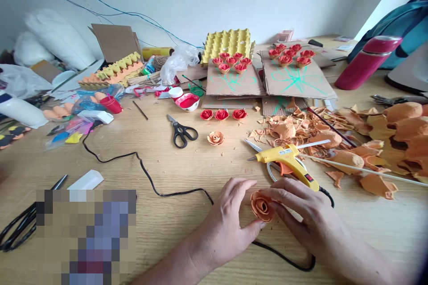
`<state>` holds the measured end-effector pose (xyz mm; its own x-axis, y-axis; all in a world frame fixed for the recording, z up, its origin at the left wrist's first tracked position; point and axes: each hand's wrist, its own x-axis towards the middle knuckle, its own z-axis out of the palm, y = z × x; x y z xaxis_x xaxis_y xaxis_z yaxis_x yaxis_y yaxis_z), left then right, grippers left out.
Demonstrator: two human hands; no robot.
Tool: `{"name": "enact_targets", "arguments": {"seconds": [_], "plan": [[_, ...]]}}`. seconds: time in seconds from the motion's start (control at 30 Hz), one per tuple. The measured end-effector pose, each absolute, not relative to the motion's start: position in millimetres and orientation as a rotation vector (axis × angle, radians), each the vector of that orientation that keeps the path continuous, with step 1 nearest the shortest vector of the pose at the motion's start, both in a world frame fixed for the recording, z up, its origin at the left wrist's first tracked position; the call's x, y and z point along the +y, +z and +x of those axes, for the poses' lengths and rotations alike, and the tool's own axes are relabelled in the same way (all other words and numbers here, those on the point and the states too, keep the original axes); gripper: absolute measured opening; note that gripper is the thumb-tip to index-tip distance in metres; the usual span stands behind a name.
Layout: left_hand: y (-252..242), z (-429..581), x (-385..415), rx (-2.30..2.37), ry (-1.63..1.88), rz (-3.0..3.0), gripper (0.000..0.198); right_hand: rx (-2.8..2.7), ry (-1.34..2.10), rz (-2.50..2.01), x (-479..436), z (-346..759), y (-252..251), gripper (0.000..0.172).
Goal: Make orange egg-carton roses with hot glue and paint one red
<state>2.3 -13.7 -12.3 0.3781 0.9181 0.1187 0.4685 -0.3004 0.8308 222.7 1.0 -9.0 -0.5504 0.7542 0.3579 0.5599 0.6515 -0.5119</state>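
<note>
An orange rose of egg-carton pieces [261, 207] is between my hands above the front of the table. My right hand [301, 213] pinches its right rim with thumb and fingers. My left hand [227, 218] curves around the left side, fingers apart, with its thumb at the lower rim. A yellow glue gun [284, 155] lies just beyond my right hand, over a pair of scissors [272, 171]. Further back are a plain orange rose [216, 138], three red-painted roses [221, 115] and black-handled scissors [182, 132].
Carton scraps [290, 127] cover the right side. Red roses stand on cardboard sheets [234, 83] at the back. A bowl of red paint [187, 101] and a red flask [366, 64] stand behind. A black cable [150, 178] crosses the table. The lower left is pixelated.
</note>
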Motion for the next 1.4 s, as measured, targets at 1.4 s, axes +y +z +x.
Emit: {"name": "enact_targets", "arguments": {"seconds": [1.4], "plan": [[13, -11, -1, 0.948, 0.653, 1.291, 0.040, -2.194, 0.619, -0.847, -2, 218, -3, 0.026]]}}
